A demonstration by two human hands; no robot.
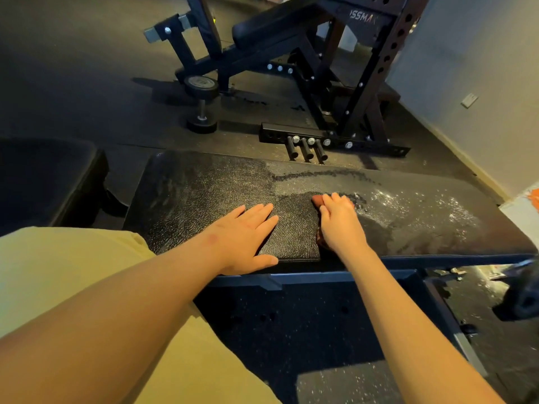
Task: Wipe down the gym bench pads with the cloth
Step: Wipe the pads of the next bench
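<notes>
A black textured bench pad [204, 193] lies across the middle of the view, with wet droplets and streaks on its right half. My left hand [248, 234] rests flat on the pad near its front edge, fingers straight and spread. My right hand [339, 220] presses down on a reddish-brown cloth [318, 199], which is mostly hidden beneath the palm; only its far corner and a bit at the wrist show. A second black pad [46, 176] sits at the left, apart from both hands.
Behind the pad stand a black power rack [364, 83] with pegs at its base, an adjustable bench [271, 27] and a dumbbell [201, 103] on the rubber floor. A wall runs along the right. The bench's blue-grey frame [306, 277] lies below the pad's front edge.
</notes>
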